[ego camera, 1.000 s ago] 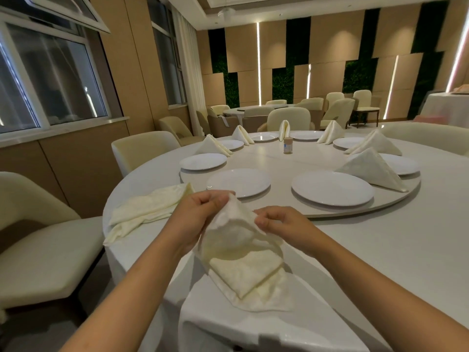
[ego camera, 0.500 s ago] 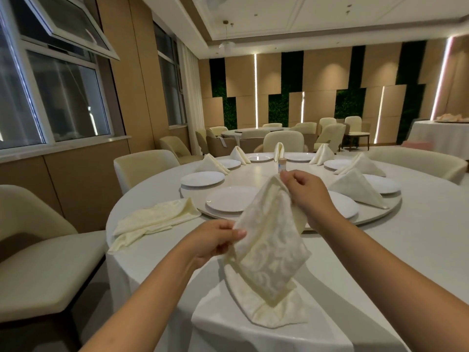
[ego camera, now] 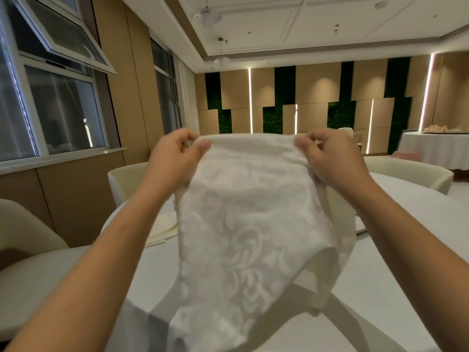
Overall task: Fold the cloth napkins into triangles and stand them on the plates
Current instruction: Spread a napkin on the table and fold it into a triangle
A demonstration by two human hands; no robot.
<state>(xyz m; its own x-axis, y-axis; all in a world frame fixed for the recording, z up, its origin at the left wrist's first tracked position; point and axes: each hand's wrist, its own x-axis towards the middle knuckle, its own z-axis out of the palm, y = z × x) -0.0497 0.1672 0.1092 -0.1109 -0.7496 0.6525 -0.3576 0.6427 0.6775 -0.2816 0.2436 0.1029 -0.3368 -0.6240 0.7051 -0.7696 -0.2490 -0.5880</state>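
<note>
A cream patterned cloth napkin [ego camera: 248,237] hangs spread out in front of me, high above the round table [ego camera: 418,262]. My left hand [ego camera: 175,161] pinches its top left corner. My right hand [ego camera: 330,161] pinches the top right corner. The cloth's lower end droops towards the table's near edge. The napkin hides the plates and the folded napkins on the table. A loose pile of unfolded napkins [ego camera: 165,227] peeks out to the left of the held cloth.
Cream upholstered chairs stand at the left [ego camera: 30,250], behind my left hand [ego camera: 127,181] and at the right [ego camera: 411,171]. Another clothed table [ego camera: 436,148] is at the far right. Windows line the left wall.
Both hands have lifted the napkin off the table edge and opened it out wide. My view has tilted up, so the plates are now behind the cloth.
</note>
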